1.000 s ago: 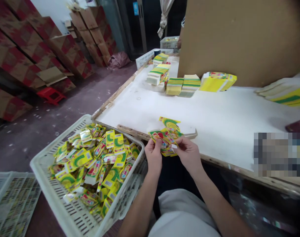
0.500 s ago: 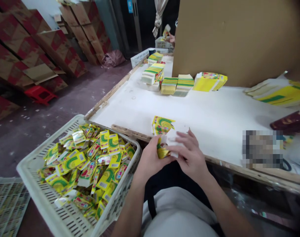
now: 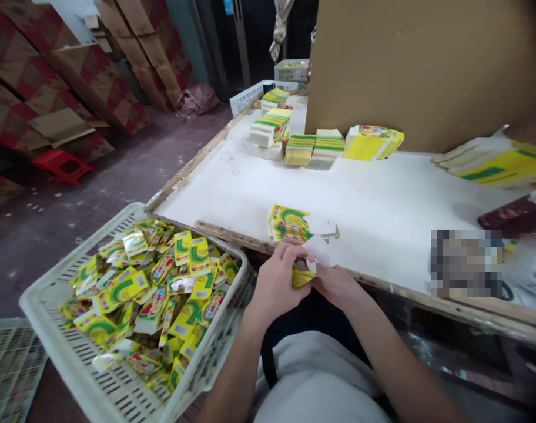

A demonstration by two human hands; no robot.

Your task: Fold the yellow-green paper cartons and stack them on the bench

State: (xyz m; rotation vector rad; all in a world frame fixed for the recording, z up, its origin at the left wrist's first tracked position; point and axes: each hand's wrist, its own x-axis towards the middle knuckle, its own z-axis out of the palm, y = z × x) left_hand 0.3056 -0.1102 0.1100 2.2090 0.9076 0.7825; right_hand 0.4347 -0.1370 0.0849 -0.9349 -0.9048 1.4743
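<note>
My left hand [image 3: 280,280] is closed around a small yellow and green carton [image 3: 302,276], part of its white inner side showing upward. From the right, my right hand [image 3: 334,283] grips the same carton at its near end; its fingertips are partly hidden. Just beyond my hands, at the table's near edge, lies a stack of flat printed cartons [image 3: 290,218]. To my left a white plastic basket [image 3: 131,392] holds a heap of folded yellow cartons [image 3: 193,311].
Bundles of flat cartons [image 3: 300,151] stand along the back of the white table [image 3: 250,188], before a tall cardboard panel [image 3: 418,70]. A dark red cup [image 3: 512,215] lies at right. Red stool [image 3: 63,166] and stacked boxes [image 3: 91,82] stand on the floor.
My right hand has dropped from over the carton's white flap to its near end. My left fingers have moved over the carton's top. The far person's hand has mostly left view.
</note>
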